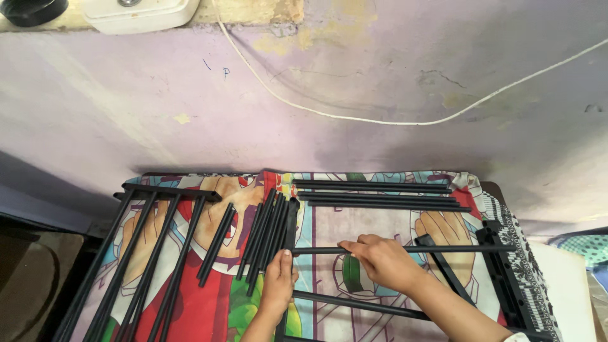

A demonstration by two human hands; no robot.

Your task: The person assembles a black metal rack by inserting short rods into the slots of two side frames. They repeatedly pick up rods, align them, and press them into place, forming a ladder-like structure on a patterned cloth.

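My left hand [279, 284] grips an upright black side bar [292, 221] of a rack that lies flat on a colourful printed sheet [354, 221]. My right hand [378, 258] holds a thin black rod [456, 249] that runs from that side bar across to a black end piece [500, 266] on the right. A second rod [354, 304] lies below it, passing under my right forearm. A bundle of loose black rods [263, 237] lies just left of my left hand.
An assembled black rack panel [149, 253] lies at the left. Three long black rods [380, 195] rest at the far edge of the sheet. A purple wall [354, 82] with a white cable [380, 120] rises behind. A white box [136, 12] sits on the ledge above.
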